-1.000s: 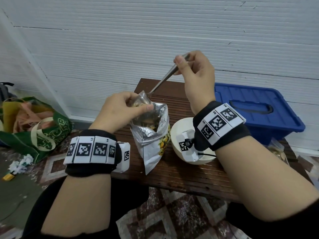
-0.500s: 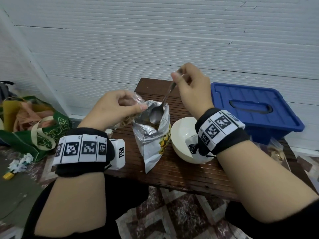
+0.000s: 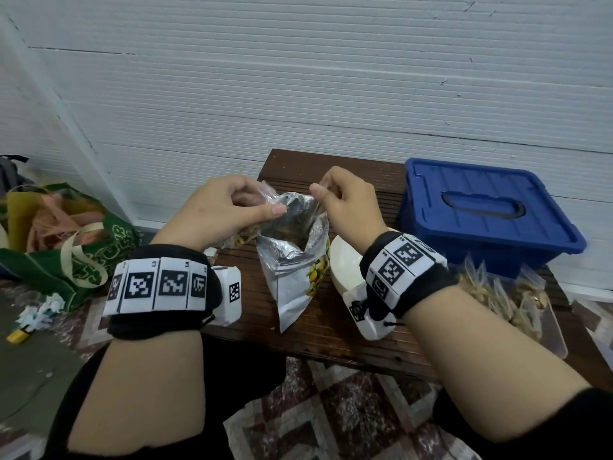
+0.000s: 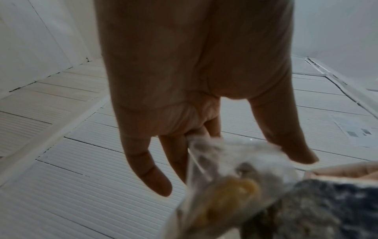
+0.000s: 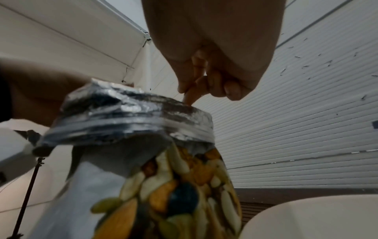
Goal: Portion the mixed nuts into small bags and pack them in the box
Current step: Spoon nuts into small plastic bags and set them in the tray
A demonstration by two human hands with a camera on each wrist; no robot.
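A silver foil bag of mixed nuts (image 3: 292, 260) stands open on the wooden table (image 3: 331, 327). My left hand (image 3: 262, 207) pinches a small clear bag (image 3: 247, 227) holding a few nuts, held against the foil bag's left rim. The left wrist view shows that small bag (image 4: 235, 161) between thumb and fingers. Over the foil bag's mouth (image 5: 126, 119), my right hand (image 3: 323, 190) has its fingers curled and pinching a thin spoon handle that runs down inside. The spoon's bowl is hidden. The blue box (image 3: 487, 214) sits at the right with its lid on.
A white bowl (image 3: 345, 260) sits just right of the foil bag, under my right wrist. Several filled small bags lie in a clear tray (image 3: 497, 293) at the table's right end. A green tote bag (image 3: 83, 254) lies on the floor to the left. A white wall is close behind.
My right hand has come down from high above the bag to its mouth, pushing the spoon inside. My left hand has shifted slightly with the small bag beside the rim.
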